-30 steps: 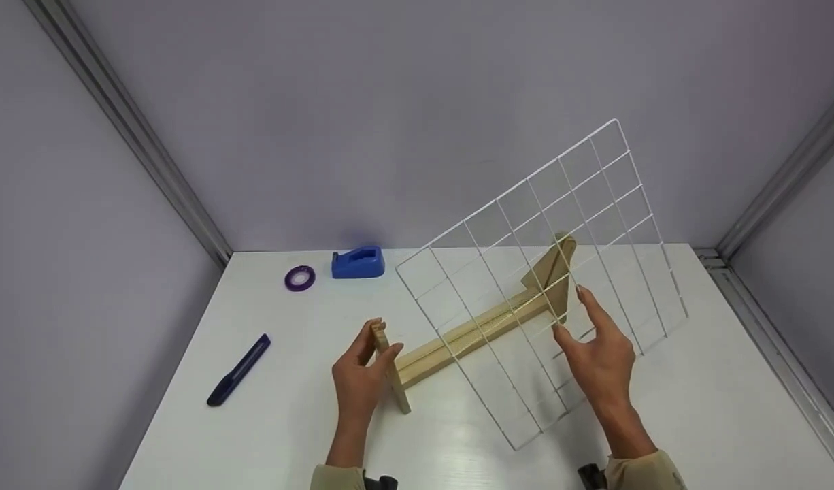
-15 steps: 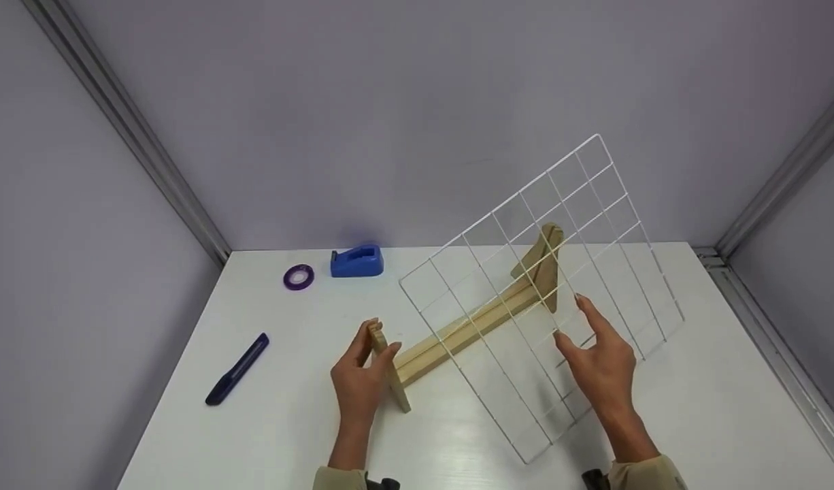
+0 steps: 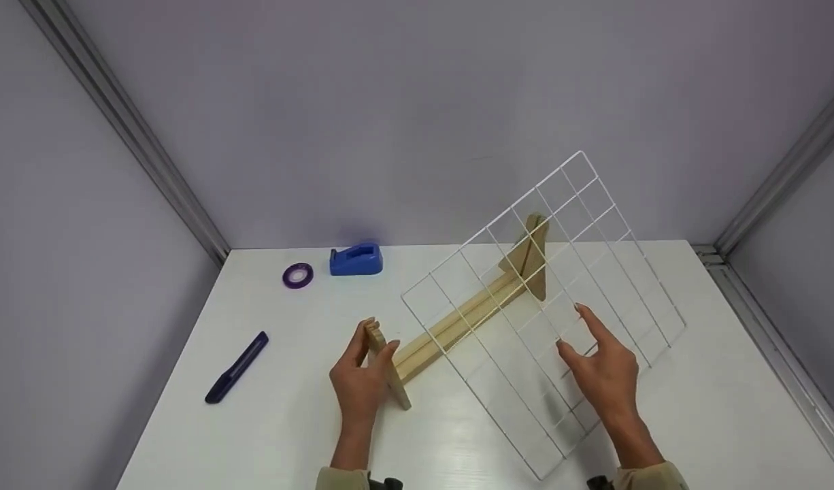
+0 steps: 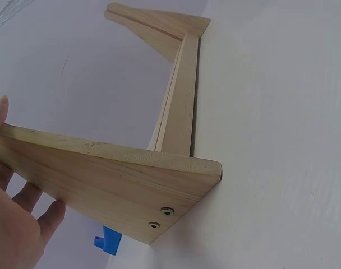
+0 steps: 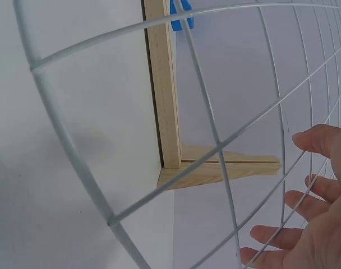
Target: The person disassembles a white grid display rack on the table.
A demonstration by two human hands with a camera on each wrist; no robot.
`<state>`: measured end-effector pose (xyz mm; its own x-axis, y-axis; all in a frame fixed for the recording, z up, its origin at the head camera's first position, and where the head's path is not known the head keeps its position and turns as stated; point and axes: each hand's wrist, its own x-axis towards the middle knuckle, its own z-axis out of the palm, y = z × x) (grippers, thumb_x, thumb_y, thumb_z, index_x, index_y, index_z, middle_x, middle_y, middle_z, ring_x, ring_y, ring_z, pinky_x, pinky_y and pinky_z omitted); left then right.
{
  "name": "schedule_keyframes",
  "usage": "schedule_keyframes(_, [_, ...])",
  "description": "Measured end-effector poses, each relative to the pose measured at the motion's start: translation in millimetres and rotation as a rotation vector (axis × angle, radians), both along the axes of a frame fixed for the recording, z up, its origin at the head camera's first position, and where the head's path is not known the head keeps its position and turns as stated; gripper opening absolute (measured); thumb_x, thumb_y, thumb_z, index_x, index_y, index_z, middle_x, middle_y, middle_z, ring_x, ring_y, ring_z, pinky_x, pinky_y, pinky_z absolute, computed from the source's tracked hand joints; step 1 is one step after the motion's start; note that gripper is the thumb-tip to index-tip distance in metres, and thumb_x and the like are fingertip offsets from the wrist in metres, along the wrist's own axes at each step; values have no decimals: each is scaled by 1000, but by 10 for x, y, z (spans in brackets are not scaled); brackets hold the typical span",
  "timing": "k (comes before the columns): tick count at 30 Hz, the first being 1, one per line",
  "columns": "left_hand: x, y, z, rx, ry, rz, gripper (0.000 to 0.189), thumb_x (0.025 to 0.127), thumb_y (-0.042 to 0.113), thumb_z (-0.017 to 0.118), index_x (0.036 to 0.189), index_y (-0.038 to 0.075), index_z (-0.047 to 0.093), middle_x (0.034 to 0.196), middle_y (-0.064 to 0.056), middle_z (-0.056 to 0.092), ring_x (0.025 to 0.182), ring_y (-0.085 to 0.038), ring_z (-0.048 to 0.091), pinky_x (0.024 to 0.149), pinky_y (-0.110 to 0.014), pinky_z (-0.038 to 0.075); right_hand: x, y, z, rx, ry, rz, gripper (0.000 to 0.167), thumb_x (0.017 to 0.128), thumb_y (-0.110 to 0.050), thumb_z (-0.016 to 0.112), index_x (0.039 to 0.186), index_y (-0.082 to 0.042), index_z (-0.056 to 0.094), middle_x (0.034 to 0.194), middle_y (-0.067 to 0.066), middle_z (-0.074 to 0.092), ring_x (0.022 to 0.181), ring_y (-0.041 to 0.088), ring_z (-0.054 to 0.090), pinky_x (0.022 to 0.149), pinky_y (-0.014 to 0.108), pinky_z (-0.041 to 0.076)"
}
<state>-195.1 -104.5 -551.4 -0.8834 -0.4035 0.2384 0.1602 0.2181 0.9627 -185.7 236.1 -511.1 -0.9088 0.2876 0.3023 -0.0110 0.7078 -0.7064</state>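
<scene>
In the head view a wooden stand [image 3: 417, 358] lies slantwise on the table, with a grooved rail between two end boards. My left hand [image 3: 360, 384] grips the top of the near end board [image 4: 114, 188] between thumb and fingers. Two metal fasteners [image 4: 167, 211] show low on that board. My right hand [image 3: 606, 373] holds a white wire grid [image 3: 466, 380] tilted in front of the stand, thumb on one side and fingers through the wires. Through the mesh the far end board [image 3: 534, 262] is visible, apart from both hands.
On the white table [image 3: 301, 381], left of the stand, are a dark blue marker-like pen [image 3: 237, 367], a purple tape roll [image 3: 298, 275] and a blue tape dispenser [image 3: 356, 260]. Grey walls [image 3: 417, 122] enclose the table behind and at both sides.
The grid's upper corner has come down and left while its lower corner moved toward me. The stand's far end has swung left and back. Both hands keep their grips.
</scene>
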Motion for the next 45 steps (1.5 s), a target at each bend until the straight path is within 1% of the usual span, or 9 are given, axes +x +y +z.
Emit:
schedule_keyframes(3, [0,3,-13,3,-15,9,67,81,27,87,140,10,61,137,-7,66,130,-28,61,105,-47,51,22,15,-31,15,-36,8,67,84,-12,79,146,-21,56,51,-4,36,45,6,27,43,24,30])
schedule_keyframes(6, [8,4,-16,9,-29,13,67,81,28,87,141,10,61,137,-7,66,130,-27,61,106,-46,51,36,31,-62,34,-62,19,66,85,-12,79,146,-20,56,51,-7,33,45,7,28,44,24,30])
schedule_keyframes(10, [14,9,-5,17,-37,15,68,82,28,87,142,10,60,138,-7,65,131,-27,60,107,-46,50,43,52,-104,57,-81,26,66,84,-12,80,145,-18,57,53,-6,34,47,7,28,46,26,30])
schedule_keyframes(15, [10,18,22,20,-22,16,68,82,26,87,141,9,60,140,-7,63,132,-26,59,107,-44,50,65,71,-145,52,-111,20,66,84,-13,80,145,-18,57,56,-6,33,49,8,27,48,28,30])
schedule_keyframes(23, [11,28,-6,-13,12,42,66,81,25,87,140,8,61,138,-7,65,130,-26,61,105,-44,51,113,112,-216,44,-120,25,65,84,-12,80,145,-19,58,53,-7,33,48,6,27,45,25,29])
schedule_keyframes(30, [22,37,0,4,20,49,68,82,25,87,140,5,60,140,-8,64,133,-26,58,107,-42,49,131,152,-286,40,-164,31,63,86,-14,79,145,-18,57,55,-7,32,48,6,23,45,25,28])
schedule_keyframes(35, [25,45,4,9,26,61,67,82,23,87,140,5,60,139,-7,64,134,-25,57,109,-41,48,155,171,-332,25,-196,38,63,87,-14,78,146,-17,56,53,-6,36,48,7,25,44,25,29])
schedule_keyframes(41, [41,55,-2,-2,43,76,65,82,22,86,140,5,60,138,-6,65,134,-23,58,109,-40,47,167,186,-366,26,-245,67,62,89,-15,76,147,-17,54,52,-7,34,49,7,25,44,24,30])
schedule_keyframes(45, [42,60,-4,-7,32,87,66,82,22,86,140,4,60,139,-7,64,134,-24,58,111,-44,45,163,198,-383,24,-270,76,62,90,-17,76,148,-17,54,52,-8,32,48,7,24,44,24,30])
